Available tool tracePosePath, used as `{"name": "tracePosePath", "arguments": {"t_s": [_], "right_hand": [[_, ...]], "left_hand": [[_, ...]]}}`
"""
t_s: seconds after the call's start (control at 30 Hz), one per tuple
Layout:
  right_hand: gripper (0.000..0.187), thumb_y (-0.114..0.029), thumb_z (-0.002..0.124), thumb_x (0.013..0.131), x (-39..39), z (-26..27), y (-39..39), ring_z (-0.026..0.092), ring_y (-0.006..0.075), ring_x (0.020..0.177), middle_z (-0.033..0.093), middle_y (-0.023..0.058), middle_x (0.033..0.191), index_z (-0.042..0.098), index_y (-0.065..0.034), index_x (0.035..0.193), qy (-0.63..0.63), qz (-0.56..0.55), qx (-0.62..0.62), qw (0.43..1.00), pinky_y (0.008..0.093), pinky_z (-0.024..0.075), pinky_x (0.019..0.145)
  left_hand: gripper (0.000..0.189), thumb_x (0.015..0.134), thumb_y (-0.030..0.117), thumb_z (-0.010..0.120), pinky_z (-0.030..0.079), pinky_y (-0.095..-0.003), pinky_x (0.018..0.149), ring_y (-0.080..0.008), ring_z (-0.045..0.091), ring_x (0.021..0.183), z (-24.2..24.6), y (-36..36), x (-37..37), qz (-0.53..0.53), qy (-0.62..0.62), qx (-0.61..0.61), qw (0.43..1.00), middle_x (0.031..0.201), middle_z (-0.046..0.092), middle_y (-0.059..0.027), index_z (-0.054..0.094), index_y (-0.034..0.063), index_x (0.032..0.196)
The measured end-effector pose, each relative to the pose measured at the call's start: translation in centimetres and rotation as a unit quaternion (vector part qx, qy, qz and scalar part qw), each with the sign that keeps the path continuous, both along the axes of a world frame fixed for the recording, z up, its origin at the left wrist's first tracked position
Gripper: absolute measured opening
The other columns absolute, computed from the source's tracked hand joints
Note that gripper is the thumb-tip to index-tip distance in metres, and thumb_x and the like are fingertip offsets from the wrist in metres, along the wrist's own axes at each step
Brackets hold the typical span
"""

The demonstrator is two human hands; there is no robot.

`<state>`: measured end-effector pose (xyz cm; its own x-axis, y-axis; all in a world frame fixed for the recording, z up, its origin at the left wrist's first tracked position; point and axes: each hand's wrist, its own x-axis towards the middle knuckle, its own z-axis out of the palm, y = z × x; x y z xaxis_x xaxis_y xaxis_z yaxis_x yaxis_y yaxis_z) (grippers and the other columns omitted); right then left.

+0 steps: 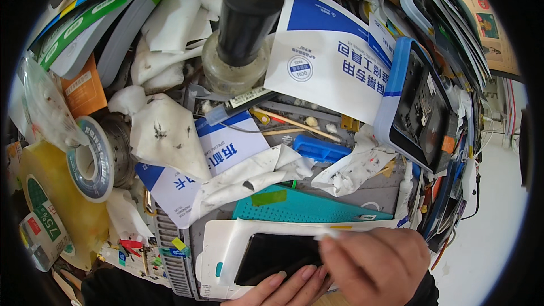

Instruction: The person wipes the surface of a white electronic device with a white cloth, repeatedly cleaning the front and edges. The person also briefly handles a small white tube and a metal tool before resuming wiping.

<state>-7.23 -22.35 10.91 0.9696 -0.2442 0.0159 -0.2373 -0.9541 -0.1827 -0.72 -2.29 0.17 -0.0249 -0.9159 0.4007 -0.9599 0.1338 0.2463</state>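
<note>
A black glass phone screen or phone (276, 259) lies face up on a white cloth or paper sheet (231, 246) over white cards near the front. The fingers of my left hand (289, 289) rest along its lower edge. Over its right part, my right hand (378, 263) pinches a small white piece, perhaps a wipe or cotton (329, 235), against or just above the glass. My right hand hides that end of the screen. Behind the sheet lies a teal perforated mat (306, 208) with green tape.
A pump bottle with black cap (240, 42) stands behind crumpled used wipes (255, 174). A solder wire spool (91, 159) and yellow bottle (68, 204) stand left. A blue-framed phone part (384, 106), blue plastic clip (321, 148), cotton swabs (301, 125) and printed cards crowd the bench.
</note>
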Motion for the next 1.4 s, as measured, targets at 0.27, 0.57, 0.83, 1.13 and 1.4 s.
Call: {"name": "tracePosePath", "arguments": {"t_s": [0.27,0.57,0.83,1.13,1.4], "right_hand": [[0.032,-0.015,0.068,0.074,2.1,-2.2,-0.3,0.067,0.0240,0.092,0.070,0.0059,0.108,0.076,-0.0056,0.103,-0.114,0.092,-0.044,0.988,0.0308,0.0533,0.072],[0.024,-0.004,0.081,0.080,-2.7,0.8,-0.7,0.068,0.0251,0.084,0.070,0.0065,0.104,0.075,-0.0036,0.103,0.014,-0.058,0.007,0.998,0.0332,0.0536,0.067],[0.030,-0.017,0.069,0.076,-1.6,-1.3,0.3,0.068,0.0236,0.088,0.070,0.0057,0.106,0.076,-0.0080,0.103,0.017,-0.019,0.119,0.993,0.0325,0.0539,0.069],[0.028,-0.007,0.082,0.074,-3.8,-0.3,-0.3,0.068,0.0247,0.083,0.070,0.0071,0.106,0.078,-0.0054,0.102,-0.005,-0.067,0.067,0.995,0.0324,0.0544,0.067],[0.028,-0.011,0.075,0.074,-3.9,0.0,-1.6,0.068,0.0249,0.084,0.070,0.0064,0.106,0.078,-0.0059,0.102,-0.016,-0.066,0.008,0.998,0.0322,0.0551,0.068]], "left_hand": [[0.041,0.105,0.034,0.048,0.046,-0.0458,0.111,-0.0183,0.059,0.134,-0.4,0.9,0.4,-0.021,-0.019,0.020,0.999,0.142,0.062,0.0010,0.065,0.0218,0.140],[0.039,0.104,0.035,0.052,0.045,-0.0446,0.111,-0.0172,0.060,0.132,0.2,-1.9,-0.3,0.066,-0.036,-0.018,0.997,0.143,0.061,0.0022,0.065,0.0256,0.139],[0.039,0.102,0.033,0.052,0.055,-0.0455,0.099,-0.0204,0.063,0.125,1.3,-0.8,1.1,-0.037,-0.052,0.034,0.997,0.139,0.062,0.0014,0.067,0.0224,0.136],[0.037,0.105,0.038,0.051,0.047,-0.0494,0.108,-0.0204,0.061,0.131,1.2,-1.8,0.6,0.005,-0.068,0.026,0.997,0.140,0.063,0.0002,0.064,0.0253,0.137],[0.037,0.103,0.038,0.055,0.043,-0.0496,0.111,-0.0242,0.059,0.136,1.9,-1.9,1.4,-0.013,-0.083,0.040,0.996,0.143,0.063,-0.0001,0.065,0.0283,0.138]]}}
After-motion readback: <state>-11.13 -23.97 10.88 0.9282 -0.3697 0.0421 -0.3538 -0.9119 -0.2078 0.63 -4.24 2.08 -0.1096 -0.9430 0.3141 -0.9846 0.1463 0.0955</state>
